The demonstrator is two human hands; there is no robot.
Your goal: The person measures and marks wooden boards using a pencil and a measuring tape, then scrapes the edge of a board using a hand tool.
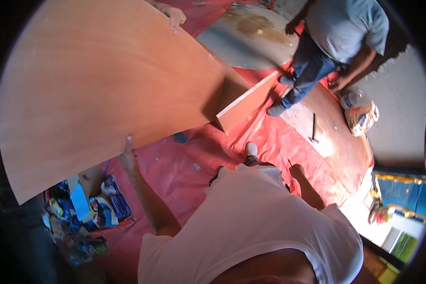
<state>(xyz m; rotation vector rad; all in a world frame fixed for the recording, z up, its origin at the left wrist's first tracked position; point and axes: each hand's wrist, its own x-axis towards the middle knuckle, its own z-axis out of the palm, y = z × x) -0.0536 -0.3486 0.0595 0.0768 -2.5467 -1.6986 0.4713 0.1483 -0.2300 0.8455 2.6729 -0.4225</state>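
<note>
One broad orange-brown wooden panel (109, 90) fills ten o'clock — left grip (128, 158) grasps its near edge; at four o'clock, right grip (297, 171) clutches a slim dark stick (289, 162).

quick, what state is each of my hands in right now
Left hand: closed on the edge of the plywood panel.
Right hand: closed around a slim tool, kind unclear.

The large board (113, 90) is smooth wood with a soft sheen; the white shirt (251, 213), matt cloth. The red floor sheet (184, 161) is creased, slightly glossy, probably plastic.
</note>
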